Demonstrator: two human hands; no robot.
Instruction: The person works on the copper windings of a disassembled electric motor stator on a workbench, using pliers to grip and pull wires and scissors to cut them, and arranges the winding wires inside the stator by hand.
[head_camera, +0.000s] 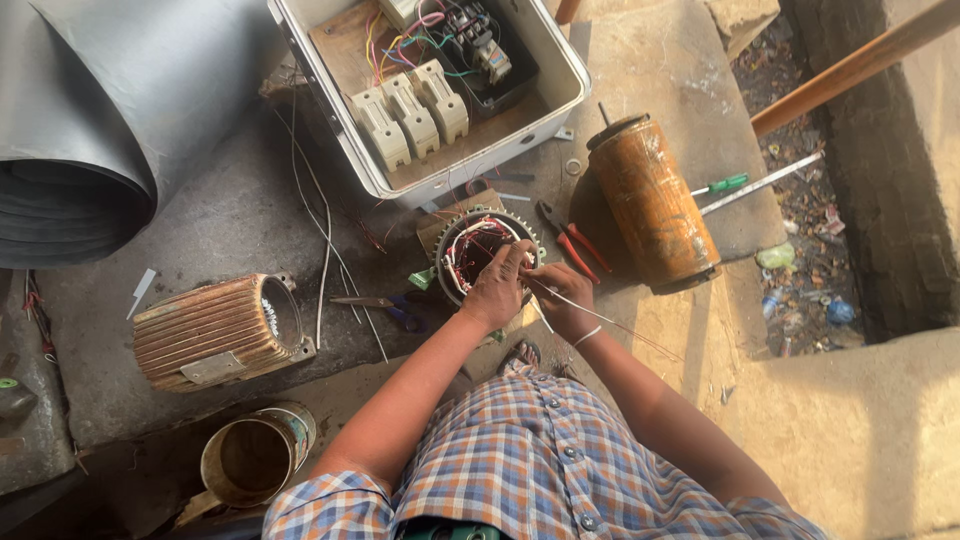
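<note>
On a concrete slab beside an open switch box (340, 110), a heavy motor stator (470, 245) is being steadied by the left hand (497, 290) while thin, springy wire (600, 318) is being pinched near its end by the right hand (562, 297).

1. rough grey concrete floor (220, 225), stained and dusty.
2. paler concrete slab (850, 440) on the right in warm sunlight.
3. litter-filled drain (810, 210) beside a dark wall (890, 170).
4. grey rolled sheet (90, 130) at the left.
</note>
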